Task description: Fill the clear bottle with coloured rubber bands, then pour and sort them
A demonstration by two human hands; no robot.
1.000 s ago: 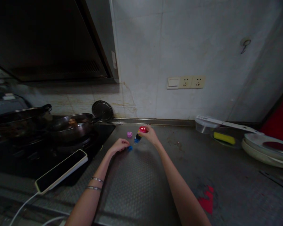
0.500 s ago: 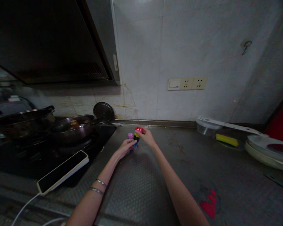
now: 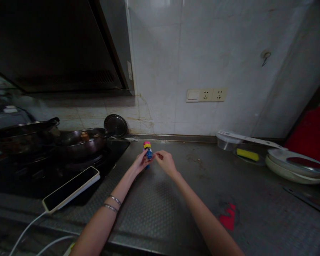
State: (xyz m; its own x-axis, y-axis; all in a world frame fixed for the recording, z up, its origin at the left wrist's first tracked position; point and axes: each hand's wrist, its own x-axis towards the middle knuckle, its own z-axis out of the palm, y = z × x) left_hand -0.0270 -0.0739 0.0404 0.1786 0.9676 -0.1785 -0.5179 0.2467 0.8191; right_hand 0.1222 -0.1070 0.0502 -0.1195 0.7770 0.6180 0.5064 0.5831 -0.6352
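My left hand (image 3: 140, 160) is wrapped round a small colourful item (image 3: 148, 152), held upright just above the metal counter. It has a pink-red top, a yellow and black middle and a blue lower part; its kind is too small to make out. My left fingers cover part of it. Close by on its right, my right hand (image 3: 164, 160) is closed, thumb and fingertips pinched together at the item's side. Whether anything small is between those fingertips is hidden.
A phone (image 3: 70, 190) with a white cable lies left, by the stove's pans (image 3: 80, 142). A round dark lid (image 3: 115, 126) leans on the wall. Right stand a plastic tub (image 3: 226, 143), a yellow sponge (image 3: 247, 154) and stacked dishes (image 3: 296, 170). A red patch (image 3: 228, 217) marks the counter.
My right hand has left the item's red top and come down to its lower right side. The item has turned and shifted slightly left in my left hand. The view has shifted slightly.
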